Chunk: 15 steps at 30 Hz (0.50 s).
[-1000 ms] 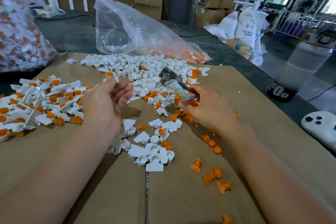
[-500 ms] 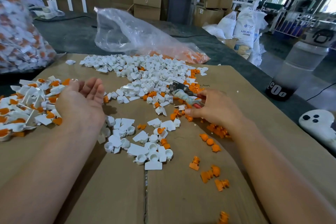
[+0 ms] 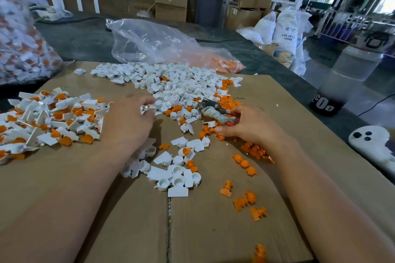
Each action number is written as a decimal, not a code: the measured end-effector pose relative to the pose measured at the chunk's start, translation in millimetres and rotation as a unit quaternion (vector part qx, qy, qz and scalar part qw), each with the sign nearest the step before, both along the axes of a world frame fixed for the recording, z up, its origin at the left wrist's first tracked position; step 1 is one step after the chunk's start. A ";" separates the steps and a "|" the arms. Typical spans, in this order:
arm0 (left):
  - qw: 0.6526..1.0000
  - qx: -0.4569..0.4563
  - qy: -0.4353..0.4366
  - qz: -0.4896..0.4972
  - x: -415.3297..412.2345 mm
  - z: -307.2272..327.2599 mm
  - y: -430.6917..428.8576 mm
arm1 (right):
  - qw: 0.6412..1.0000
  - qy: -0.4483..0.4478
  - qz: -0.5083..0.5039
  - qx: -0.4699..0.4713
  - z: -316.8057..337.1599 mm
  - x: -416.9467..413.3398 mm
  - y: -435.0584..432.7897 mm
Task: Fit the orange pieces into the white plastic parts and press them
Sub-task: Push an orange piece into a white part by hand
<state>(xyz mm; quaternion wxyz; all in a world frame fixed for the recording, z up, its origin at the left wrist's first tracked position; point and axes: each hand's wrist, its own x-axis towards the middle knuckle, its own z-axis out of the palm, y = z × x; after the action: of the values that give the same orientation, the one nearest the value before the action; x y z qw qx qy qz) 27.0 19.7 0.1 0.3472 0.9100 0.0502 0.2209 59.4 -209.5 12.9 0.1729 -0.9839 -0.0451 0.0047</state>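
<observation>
Left hand: fingers curled down onto the white plastic parts, blurred, cannot tell if gripping. Right hand: fingers clamped round a taped tool. Orange pieces just beside its fingertips, on the cardboard-covered table.

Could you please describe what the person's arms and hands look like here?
The left forearm and right forearm are bare down to the bottom of the picture, with no sleeve in view. The left hand and right hand wear no gloves, and no watch, bracelet, ring or marking shows on either.
</observation>
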 end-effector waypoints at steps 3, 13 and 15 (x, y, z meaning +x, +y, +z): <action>0.998 0.044 0.044 -0.031 -2.3 2.8 -4.3 | 1.000 0.014 0.005 0.001 1.0 -0.2 0.1; 0.984 0.127 0.088 -0.087 -4.9 -2.1 -8.3 | 0.999 0.040 0.005 0.009 -1.1 3.9 -5.3; 0.982 0.137 0.076 -0.107 -3.1 -4.7 -9.0 | 0.999 0.038 0.007 -0.013 -2.8 4.8 -4.5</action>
<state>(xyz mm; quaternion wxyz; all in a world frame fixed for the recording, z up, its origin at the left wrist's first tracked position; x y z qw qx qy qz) 23.9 10.7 -4.6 0.2362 0.9632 -0.0517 0.1174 64.2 -214.0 10.0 0.1612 -0.9849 -0.0454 0.0438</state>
